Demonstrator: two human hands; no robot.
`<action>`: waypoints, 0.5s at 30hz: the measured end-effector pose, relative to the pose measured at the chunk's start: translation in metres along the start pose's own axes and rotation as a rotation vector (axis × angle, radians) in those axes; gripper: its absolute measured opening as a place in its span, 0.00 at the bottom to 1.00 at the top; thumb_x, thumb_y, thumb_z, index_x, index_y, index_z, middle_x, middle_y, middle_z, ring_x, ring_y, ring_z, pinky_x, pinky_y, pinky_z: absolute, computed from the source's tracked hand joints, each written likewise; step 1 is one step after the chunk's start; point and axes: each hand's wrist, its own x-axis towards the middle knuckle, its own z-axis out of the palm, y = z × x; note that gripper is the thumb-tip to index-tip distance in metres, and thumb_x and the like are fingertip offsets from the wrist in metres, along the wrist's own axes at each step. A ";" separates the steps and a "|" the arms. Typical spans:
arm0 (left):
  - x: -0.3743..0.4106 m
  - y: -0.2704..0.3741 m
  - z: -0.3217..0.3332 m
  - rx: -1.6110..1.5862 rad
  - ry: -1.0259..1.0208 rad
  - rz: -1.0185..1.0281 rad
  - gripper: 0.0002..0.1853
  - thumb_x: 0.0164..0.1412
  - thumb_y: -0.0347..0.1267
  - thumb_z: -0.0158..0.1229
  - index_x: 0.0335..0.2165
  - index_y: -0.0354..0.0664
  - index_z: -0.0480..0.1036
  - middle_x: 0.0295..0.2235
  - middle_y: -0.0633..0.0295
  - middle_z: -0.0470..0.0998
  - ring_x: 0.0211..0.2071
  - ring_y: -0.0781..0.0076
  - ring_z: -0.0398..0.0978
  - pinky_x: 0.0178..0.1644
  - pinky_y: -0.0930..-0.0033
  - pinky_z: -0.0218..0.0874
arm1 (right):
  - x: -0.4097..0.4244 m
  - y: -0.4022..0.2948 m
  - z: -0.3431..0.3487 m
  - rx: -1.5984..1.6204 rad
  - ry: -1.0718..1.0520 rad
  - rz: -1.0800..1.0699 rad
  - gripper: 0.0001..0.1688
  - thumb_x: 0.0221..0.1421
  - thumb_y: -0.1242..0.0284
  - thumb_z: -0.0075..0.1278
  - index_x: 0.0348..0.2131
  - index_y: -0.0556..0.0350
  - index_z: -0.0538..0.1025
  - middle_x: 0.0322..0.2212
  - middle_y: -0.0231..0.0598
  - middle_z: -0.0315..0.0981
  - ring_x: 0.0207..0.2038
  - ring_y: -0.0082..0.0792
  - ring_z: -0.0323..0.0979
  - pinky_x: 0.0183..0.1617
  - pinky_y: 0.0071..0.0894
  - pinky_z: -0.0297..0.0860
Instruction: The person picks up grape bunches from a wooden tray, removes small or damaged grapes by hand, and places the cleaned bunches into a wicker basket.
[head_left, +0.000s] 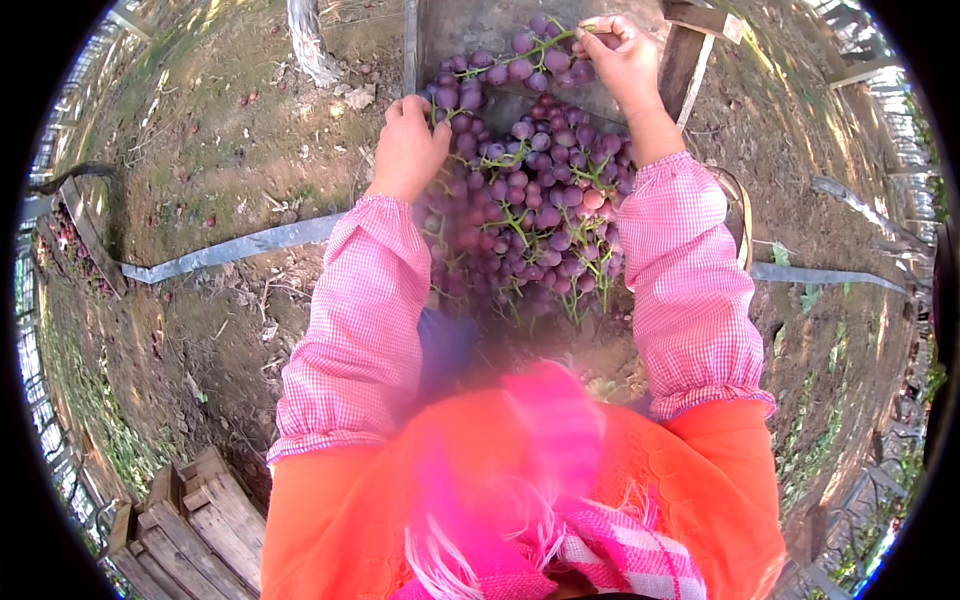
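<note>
My right hand (611, 56) pinches the green stem end of a bunch of purple grapes (520, 69) at the top of the view. That bunch stretches leftward over a wooden crate (480, 22). My left hand (414, 141) is at the left side of the grapes, thumb and fingers around a green stem among them; whether it is the same bunch's stem is not clear. Between my forearms lies a large heap of purple and reddish grapes (536, 195) with green stems showing. Pink checked sleeve covers are on both my forearms.
Wooden crates (202, 525) are stacked at the lower left. A container of grapes (71, 244) stands at the far left. A grey strip (240, 244) crosses the bare soil. A trunk or post (307, 41) rises at the top left, and a curved handle (742, 217) shows beside my right sleeve.
</note>
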 end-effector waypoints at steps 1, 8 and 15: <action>0.000 -0.001 0.001 0.001 0.004 0.002 0.21 0.52 0.36 0.56 0.42 0.36 0.63 0.44 0.38 0.66 0.40 0.37 0.70 0.45 0.49 0.63 | -0.005 0.002 0.002 -0.016 0.018 -0.007 0.06 0.52 0.79 0.56 0.32 0.61 0.75 0.27 0.38 0.76 0.27 0.25 0.74 0.32 0.24 0.73; 0.000 -0.003 0.005 0.000 0.014 -0.025 0.21 0.54 0.38 0.55 0.42 0.35 0.63 0.44 0.38 0.67 0.40 0.36 0.70 0.46 0.47 0.62 | -0.084 -0.044 0.055 -0.613 0.041 -0.693 0.09 0.44 0.76 0.54 0.30 0.53 0.71 0.30 0.39 0.69 0.28 0.45 0.71 0.30 0.37 0.70; 0.003 -0.003 0.006 0.007 -0.003 -0.021 0.24 0.55 0.40 0.55 0.43 0.33 0.64 0.46 0.38 0.65 0.45 0.36 0.66 0.50 0.49 0.59 | -0.157 -0.022 0.084 -0.740 -0.105 -0.753 0.07 0.41 0.76 0.47 0.28 0.55 0.69 0.33 0.39 0.67 0.34 0.38 0.71 0.34 0.33 0.70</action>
